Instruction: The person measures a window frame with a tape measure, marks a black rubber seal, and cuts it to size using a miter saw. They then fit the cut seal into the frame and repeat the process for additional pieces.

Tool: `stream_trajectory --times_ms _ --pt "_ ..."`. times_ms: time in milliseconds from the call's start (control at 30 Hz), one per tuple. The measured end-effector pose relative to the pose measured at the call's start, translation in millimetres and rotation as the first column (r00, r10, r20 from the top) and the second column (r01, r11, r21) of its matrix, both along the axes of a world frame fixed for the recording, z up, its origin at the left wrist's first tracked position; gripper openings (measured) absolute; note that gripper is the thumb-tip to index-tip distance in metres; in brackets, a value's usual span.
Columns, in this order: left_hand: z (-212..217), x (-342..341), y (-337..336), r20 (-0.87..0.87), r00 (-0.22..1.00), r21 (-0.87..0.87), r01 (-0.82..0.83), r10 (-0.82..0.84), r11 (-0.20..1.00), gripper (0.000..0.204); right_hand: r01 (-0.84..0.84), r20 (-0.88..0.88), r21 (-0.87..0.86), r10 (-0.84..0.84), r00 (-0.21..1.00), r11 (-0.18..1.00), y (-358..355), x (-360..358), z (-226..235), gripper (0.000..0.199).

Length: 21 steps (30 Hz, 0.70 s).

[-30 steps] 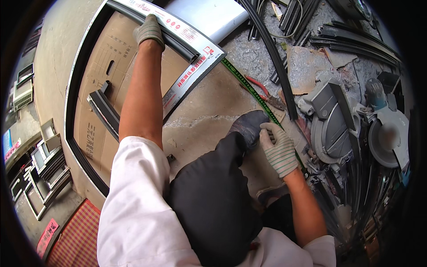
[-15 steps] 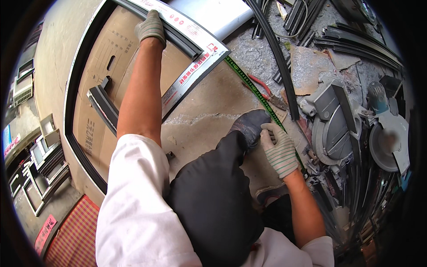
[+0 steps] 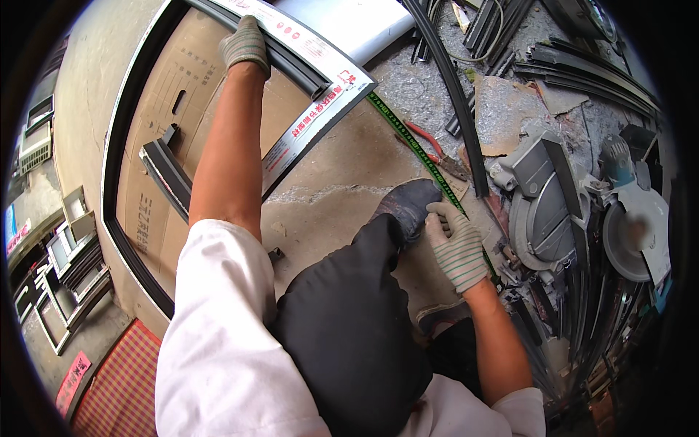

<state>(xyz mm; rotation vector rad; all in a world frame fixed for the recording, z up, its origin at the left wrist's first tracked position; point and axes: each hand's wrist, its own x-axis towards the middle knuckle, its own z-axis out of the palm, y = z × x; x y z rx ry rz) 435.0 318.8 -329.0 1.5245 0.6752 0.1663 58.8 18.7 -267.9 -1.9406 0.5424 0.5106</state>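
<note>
I see the left hand point(image 3: 246, 45) far out, gloved, fingers curled down over the dark frame point(image 3: 291, 62) near its corner, pressing it against the cardboard point(image 3: 156, 116) it lies on. The right hand point(image 3: 456, 246), gloved too, rests just beside the shoe point(image 3: 408, 207) with its fingers bent over the green tape point(image 3: 419, 149) — whether it pinches the tape or only pins it to the concrete floor point(image 3: 342, 175) I cannot tell. The tape runs straight from the frame's corner back to that hand, passing close by the red pliers point(image 3: 429, 146) and a long black strip point(image 3: 451, 95). A chop saw point(image 3: 546, 211) sits to the right, well apart from both hands.

To measure well here, I judge the tape must stay taut and flat, its far end held snug at the frame's corner, with no sag or twist along the run. I would keep the left hand's weight steady so the frame cannot slide — and read the mark from straight above.
</note>
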Motion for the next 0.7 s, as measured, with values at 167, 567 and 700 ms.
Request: stream_trajectory --times_ms 167,567,700 --pt "4 -2 -1 -0.039 0.999 0.049 -0.001 0.002 0.999 0.055 -0.005 -0.001 -0.008 0.005 1.0 1.0 -1 -2 0 0.027" --pt "-2 1 -1 -0.086 0.996 0.267 0.03 -0.007 0.963 0.061 0.009 -0.019 0.005 -0.009 1.0 1.0 -2 -1 1 0.028" --pt "11 -6 -4 -0.11 0.994 0.266 0.023 0.007 0.964 0.061 0.034 -0.014 0.014 -0.034 0.999 0.999 0 -1 1 0.028"
